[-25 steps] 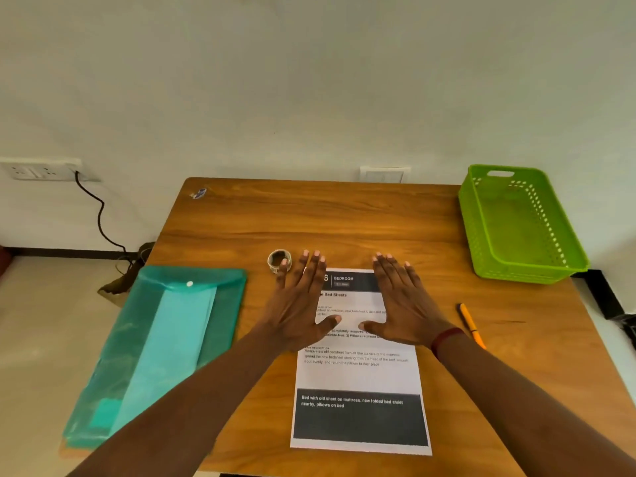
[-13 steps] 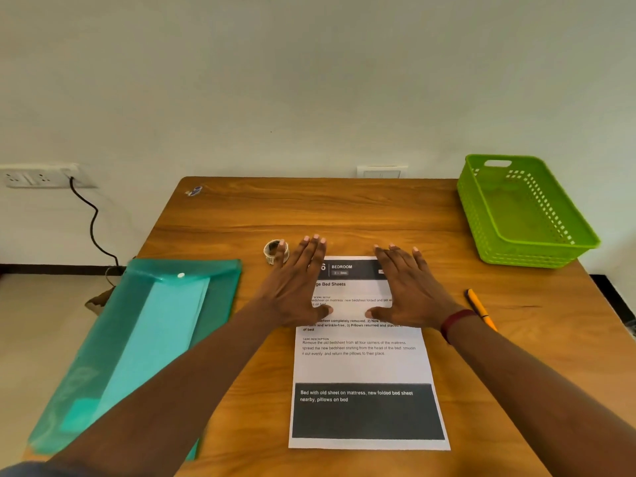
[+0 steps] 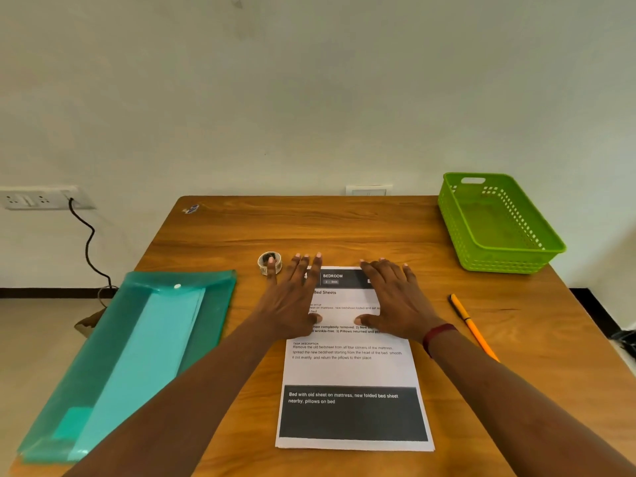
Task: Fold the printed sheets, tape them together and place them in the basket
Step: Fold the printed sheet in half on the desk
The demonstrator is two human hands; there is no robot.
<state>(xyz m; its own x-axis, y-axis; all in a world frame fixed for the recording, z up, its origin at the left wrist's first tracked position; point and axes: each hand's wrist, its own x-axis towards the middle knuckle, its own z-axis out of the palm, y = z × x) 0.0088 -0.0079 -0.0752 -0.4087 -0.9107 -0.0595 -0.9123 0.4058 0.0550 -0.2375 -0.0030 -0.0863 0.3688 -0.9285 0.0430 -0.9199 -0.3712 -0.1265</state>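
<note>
1. Both your hands had drifted slightly apart on the paper since the earlier frames, and your view had lifted to take in more wall.
2. Your left hand and right hand lay flat with fingers straight and spread. They pressed the far half of the printed sheets and grasped nothing. Your left little finger reached over the tape roll.
3. The sheets lay flat at the middle of the table, with one short edge towards you.
4. By my judgement you had barely begun: no crease, no tape applied, and no paper in the basket at the far right.
5. The sheets were thin, matte paper with dark printed bands. The roll was a small, glossy, clear ring. The basket was rigid green plastic with perforated walls. The tabletop was smooth wood grain.
</note>
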